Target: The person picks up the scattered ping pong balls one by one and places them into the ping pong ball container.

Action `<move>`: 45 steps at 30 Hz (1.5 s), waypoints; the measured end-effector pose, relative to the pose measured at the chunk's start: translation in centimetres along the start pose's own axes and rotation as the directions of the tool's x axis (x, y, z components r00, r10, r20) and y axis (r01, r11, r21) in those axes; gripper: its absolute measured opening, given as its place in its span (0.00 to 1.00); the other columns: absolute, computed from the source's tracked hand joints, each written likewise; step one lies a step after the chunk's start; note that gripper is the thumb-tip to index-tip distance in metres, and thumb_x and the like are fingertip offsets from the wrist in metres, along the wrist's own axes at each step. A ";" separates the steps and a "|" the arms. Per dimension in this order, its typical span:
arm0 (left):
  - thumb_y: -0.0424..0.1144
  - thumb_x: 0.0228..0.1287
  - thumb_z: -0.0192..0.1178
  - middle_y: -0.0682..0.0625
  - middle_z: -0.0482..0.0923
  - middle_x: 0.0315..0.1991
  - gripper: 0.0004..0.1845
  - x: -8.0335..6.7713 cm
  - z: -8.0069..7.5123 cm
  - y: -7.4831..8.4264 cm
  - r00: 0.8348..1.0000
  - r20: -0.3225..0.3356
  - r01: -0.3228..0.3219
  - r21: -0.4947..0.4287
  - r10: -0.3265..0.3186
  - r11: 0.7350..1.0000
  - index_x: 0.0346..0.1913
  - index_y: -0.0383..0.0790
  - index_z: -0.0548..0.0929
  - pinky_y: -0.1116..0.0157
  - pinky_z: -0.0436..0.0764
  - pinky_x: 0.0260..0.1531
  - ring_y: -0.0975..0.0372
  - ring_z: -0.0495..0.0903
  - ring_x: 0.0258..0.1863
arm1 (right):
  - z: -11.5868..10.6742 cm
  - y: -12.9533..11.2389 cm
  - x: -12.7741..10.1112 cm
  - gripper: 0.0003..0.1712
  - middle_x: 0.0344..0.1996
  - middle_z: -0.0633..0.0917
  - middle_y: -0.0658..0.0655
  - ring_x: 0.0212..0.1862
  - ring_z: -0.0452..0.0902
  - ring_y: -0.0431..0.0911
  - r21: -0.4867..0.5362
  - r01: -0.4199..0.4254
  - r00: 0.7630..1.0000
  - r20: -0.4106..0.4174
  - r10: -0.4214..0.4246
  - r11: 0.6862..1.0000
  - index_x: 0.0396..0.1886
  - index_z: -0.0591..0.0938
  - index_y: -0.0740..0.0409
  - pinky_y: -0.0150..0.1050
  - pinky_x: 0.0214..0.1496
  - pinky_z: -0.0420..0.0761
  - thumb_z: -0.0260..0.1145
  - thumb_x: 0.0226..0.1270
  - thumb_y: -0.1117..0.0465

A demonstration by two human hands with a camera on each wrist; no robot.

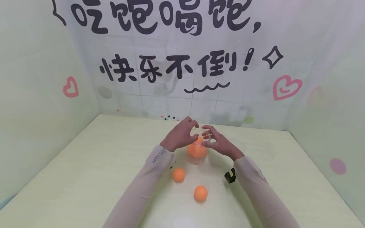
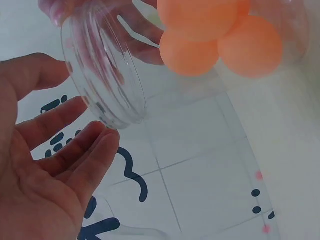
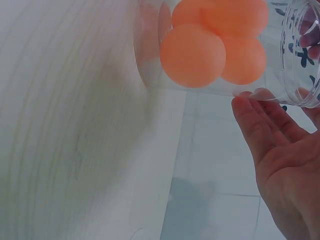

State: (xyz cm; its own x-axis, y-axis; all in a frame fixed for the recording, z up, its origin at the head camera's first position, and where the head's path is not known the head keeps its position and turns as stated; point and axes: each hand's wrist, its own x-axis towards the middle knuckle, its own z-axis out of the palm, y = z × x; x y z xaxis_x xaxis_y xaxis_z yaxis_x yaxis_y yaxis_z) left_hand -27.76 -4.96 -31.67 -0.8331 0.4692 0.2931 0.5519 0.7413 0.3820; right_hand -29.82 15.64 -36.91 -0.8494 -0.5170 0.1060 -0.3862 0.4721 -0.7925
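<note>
A clear plastic jar (image 1: 196,161) stands on the table with several orange balls (image 3: 194,56) inside. Its ridged mouth (image 2: 107,70) faces up between both hands. My left hand (image 1: 182,134) is at the left of the mouth, thumb and fingers loosely curved and apart, with fingertips (image 2: 111,137) close to the rim. On the other side is my right hand (image 1: 220,143), fingers spread; its fingertips (image 3: 245,102) are at the jar's side near the neck. Whether either hand bears on the jar is hard to tell.
Two loose orange balls, a nearer one (image 1: 201,193) and a farther one (image 1: 178,174), lie on the pale table (image 1: 94,177) in front of the jar. A faint clear round outline shows right of my right hand. Printed cloth walls (image 1: 159,104) enclose the table.
</note>
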 end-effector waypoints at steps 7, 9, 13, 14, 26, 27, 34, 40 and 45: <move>0.38 0.62 0.57 0.41 0.74 0.47 0.17 -0.9 -0.9 -0.5 0.999 -0.012 0.034 0.012 -0.033 0.999 0.52 0.35 0.78 0.60 0.77 0.42 0.56 0.74 0.36 | -0.2 0.2 -0.1 0.36 0.59 0.74 0.65 0.61 0.70 0.59 -0.017 0.013 1.000 -0.010 -0.013 1.000 0.70 0.58 0.48 0.55 0.58 0.73 0.62 0.65 0.53; 0.38 0.63 0.57 0.41 0.74 0.47 0.17 -1.1 -1.0 -0.6 0.999 -0.008 0.043 0.016 -0.043 0.999 0.53 0.35 0.77 0.60 0.77 0.42 0.56 0.74 0.37 | -0.2 0.2 -0.1 0.36 0.59 0.74 0.65 0.61 0.70 0.59 -0.010 0.014 1.000 -0.013 -0.014 1.000 0.70 0.58 0.48 0.55 0.58 0.73 0.62 0.66 0.54; 0.38 0.63 0.56 0.43 0.74 0.47 0.17 -1.6 -1.0 -0.7 0.998 -0.004 0.070 0.035 -0.070 0.997 0.53 0.35 0.76 0.60 0.77 0.43 0.57 0.74 0.37 | -0.1 0.3 0.0 0.36 0.59 0.74 0.65 0.61 0.70 0.58 -0.008 0.019 1.000 -0.005 -0.019 1.000 0.70 0.58 0.49 0.54 0.59 0.73 0.62 0.66 0.53; 0.38 0.63 0.56 0.44 0.74 0.47 0.17 -1.8 -0.9 -0.7 0.997 0.000 0.076 0.039 -0.076 0.996 0.54 0.35 0.76 0.60 0.77 0.43 0.57 0.74 0.38 | -0.1 0.3 0.0 0.36 0.59 0.74 0.65 0.61 0.70 0.58 -0.006 0.017 1.000 -0.003 -0.017 1.000 0.70 0.58 0.49 0.54 0.59 0.73 0.62 0.66 0.53; 0.41 0.66 0.54 0.44 0.74 0.46 0.16 -3.3 -0.5 -1.1 0.993 0.041 0.110 0.059 -0.112 0.992 0.53 0.37 0.75 0.61 0.76 0.39 0.59 0.74 0.34 | 0.0 0.1 0.0 0.37 0.59 0.74 0.65 0.61 0.70 0.59 -0.015 0.020 1.000 -0.003 -0.020 1.000 0.70 0.58 0.48 0.55 0.59 0.73 0.62 0.65 0.52; 0.42 0.66 0.54 0.45 0.74 0.46 0.17 -3.5 -0.4 -1.0 0.992 0.047 0.118 0.055 -0.121 0.991 0.53 0.37 0.74 0.61 0.76 0.38 0.59 0.74 0.34 | 0.0 0.1 0.0 0.37 0.59 0.74 0.65 0.61 0.71 0.59 -0.013 0.018 1.000 -0.006 -0.018 1.000 0.70 0.58 0.48 0.55 0.59 0.73 0.63 0.64 0.52; 0.48 0.65 0.56 0.45 0.75 0.45 0.19 -4.4 0.5 -1.1 0.977 0.127 0.161 0.071 -0.169 0.984 0.51 0.38 0.74 0.62 0.77 0.37 0.60 0.74 0.34 | 0.0 0.3 0.0 0.37 0.60 0.73 0.65 0.62 0.70 0.59 -0.007 0.023 1.000 -0.003 -0.023 1.000 0.70 0.58 0.49 0.56 0.59 0.72 0.62 0.65 0.52; 0.53 0.61 0.59 0.45 0.76 0.43 0.22 -5.2 1.2 -1.2 0.935 0.306 0.160 0.082 -0.178 0.984 0.50 0.40 0.77 0.62 0.75 0.33 0.60 0.73 0.30 | -0.1 0.4 0.0 0.37 0.59 0.74 0.65 0.61 0.70 0.59 -0.014 0.028 1.000 -0.010 -0.028 1.000 0.70 0.58 0.49 0.56 0.59 0.72 0.62 0.65 0.53; 0.55 0.57 0.61 0.49 0.76 0.43 0.24 -5.8 1.7 -0.9 0.880 0.421 0.202 0.092 -0.222 0.975 0.51 0.44 0.77 0.60 0.75 0.38 0.62 0.73 0.35 | -0.2 0.3 -0.1 0.37 0.59 0.74 0.65 0.60 0.71 0.58 -0.029 0.030 0.999 -0.017 -0.030 0.999 0.70 0.59 0.48 0.56 0.58 0.72 0.62 0.65 0.51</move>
State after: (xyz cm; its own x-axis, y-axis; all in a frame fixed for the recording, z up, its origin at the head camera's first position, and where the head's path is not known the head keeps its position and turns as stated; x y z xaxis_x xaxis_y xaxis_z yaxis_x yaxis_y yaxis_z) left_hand -23.50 -7.56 -35.23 -0.8713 0.4501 -0.1956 0.3665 0.8618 0.3506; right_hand -29.87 15.96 -37.02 -0.8432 -0.5191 0.1400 -0.4218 0.4771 -0.7710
